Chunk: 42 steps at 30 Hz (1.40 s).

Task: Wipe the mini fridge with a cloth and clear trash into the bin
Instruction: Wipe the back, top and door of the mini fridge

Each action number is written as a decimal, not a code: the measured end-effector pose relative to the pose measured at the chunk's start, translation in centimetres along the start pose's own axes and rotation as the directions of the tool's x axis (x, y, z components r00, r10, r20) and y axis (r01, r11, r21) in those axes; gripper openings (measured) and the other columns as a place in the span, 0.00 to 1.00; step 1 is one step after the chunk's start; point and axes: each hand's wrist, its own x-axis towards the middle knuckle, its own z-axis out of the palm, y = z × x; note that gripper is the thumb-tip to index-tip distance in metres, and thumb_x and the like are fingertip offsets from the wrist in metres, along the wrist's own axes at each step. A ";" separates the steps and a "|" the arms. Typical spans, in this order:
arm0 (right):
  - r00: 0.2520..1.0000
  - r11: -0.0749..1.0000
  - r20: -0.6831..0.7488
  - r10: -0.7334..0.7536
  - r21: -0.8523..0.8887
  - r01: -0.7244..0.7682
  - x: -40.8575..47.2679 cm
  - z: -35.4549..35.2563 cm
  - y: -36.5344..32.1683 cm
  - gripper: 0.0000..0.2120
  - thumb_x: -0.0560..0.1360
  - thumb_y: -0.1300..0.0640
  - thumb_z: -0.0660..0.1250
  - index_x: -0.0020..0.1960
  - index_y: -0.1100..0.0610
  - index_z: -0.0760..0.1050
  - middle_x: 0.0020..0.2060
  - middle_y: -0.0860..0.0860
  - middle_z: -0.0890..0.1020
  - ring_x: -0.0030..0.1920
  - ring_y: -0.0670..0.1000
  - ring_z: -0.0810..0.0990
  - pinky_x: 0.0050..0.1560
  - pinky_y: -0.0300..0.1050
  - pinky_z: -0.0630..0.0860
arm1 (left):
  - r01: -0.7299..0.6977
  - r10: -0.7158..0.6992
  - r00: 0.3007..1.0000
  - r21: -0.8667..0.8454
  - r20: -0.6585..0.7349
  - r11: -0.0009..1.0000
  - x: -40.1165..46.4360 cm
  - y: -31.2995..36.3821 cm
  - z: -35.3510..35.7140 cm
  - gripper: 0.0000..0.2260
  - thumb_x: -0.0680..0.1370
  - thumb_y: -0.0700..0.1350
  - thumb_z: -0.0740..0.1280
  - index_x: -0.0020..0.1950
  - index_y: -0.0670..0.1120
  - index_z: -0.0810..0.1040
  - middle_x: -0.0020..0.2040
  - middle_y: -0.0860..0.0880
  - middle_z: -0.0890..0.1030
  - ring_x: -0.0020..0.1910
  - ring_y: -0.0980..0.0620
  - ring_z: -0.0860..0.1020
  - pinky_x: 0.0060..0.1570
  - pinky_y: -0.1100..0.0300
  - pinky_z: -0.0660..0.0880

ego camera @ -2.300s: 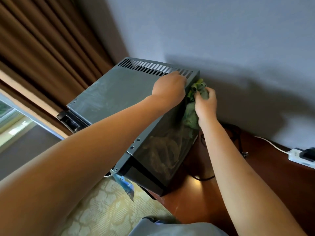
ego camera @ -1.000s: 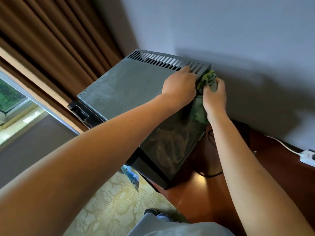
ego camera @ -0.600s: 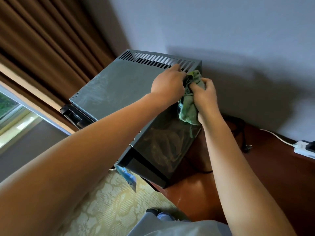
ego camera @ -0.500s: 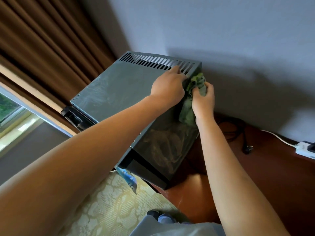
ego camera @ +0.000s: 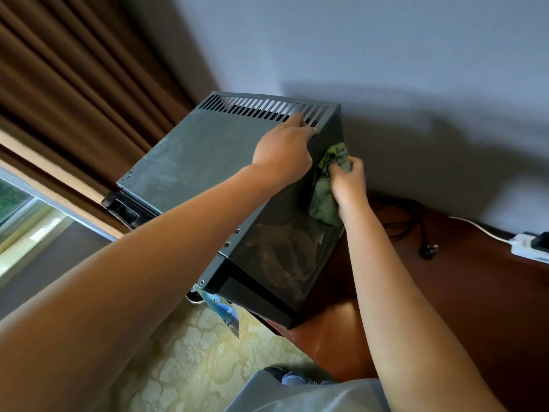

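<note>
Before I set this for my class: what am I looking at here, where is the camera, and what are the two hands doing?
There is no machine: a person wears a camera on the head, looking down along both arms. The left hand rests on the top of a dark mini fridge, fingers near its vent slots. The right hand grips a green cloth against the fridge's side. The fridge stands on a reddish wooden surface, where a black cable and a white power strip lie.
</note>
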 end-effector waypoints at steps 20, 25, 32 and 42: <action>0.996 0.998 0.067 -0.056 -0.010 0.057 -0.8 -0.2 -0.3 0.10 0.72 0.48 0.65 0.51 0.48 0.81 0.45 0.48 0.85 0.47 0.52 0.84 0.53 0.57 0.82 | -0.033 0.036 0.999 0.072 -0.036 0.997 -0.2 0.5 0.3 0.17 0.82 0.42 0.59 0.69 0.47 0.78 0.64 0.49 0.75 0.55 0.46 0.79 0.47 0.54 0.75; 0.979 0.981 -0.060 -0.193 -0.013 0.193 3.3 0.6 -2.3 0.16 0.74 0.46 0.64 0.60 0.44 0.79 0.51 0.43 0.84 0.51 0.48 0.82 0.55 0.55 0.81 | -0.033 0.038 0.998 0.102 -0.040 0.994 0.0 0.5 0.5 0.16 0.81 0.42 0.59 0.67 0.47 0.79 0.62 0.49 0.74 0.55 0.45 0.78 0.46 0.54 0.74; 0.992 0.983 0.100 0.081 -0.172 -0.062 3.4 -2.4 -1.8 0.09 0.77 0.51 0.65 0.50 0.53 0.82 0.46 0.57 0.85 0.47 0.59 0.84 0.53 0.60 0.82 | -0.034 0.034 0.999 0.106 0.001 0.994 0.5 0.6 0.3 0.18 0.82 0.43 0.59 0.70 0.48 0.78 0.62 0.50 0.74 0.59 0.46 0.75 0.51 0.51 0.78; 0.992 0.941 0.091 -0.083 -0.321 0.108 5.7 -2.2 -4.3 0.09 0.76 0.53 0.62 0.48 0.55 0.79 0.44 0.56 0.84 0.47 0.60 0.83 0.44 0.52 0.78 | -0.018 0.017 1.000 0.092 0.008 0.996 0.6 0.6 0.2 0.18 0.82 0.43 0.59 0.71 0.48 0.78 0.60 0.49 0.73 0.60 0.47 0.73 0.50 0.52 0.76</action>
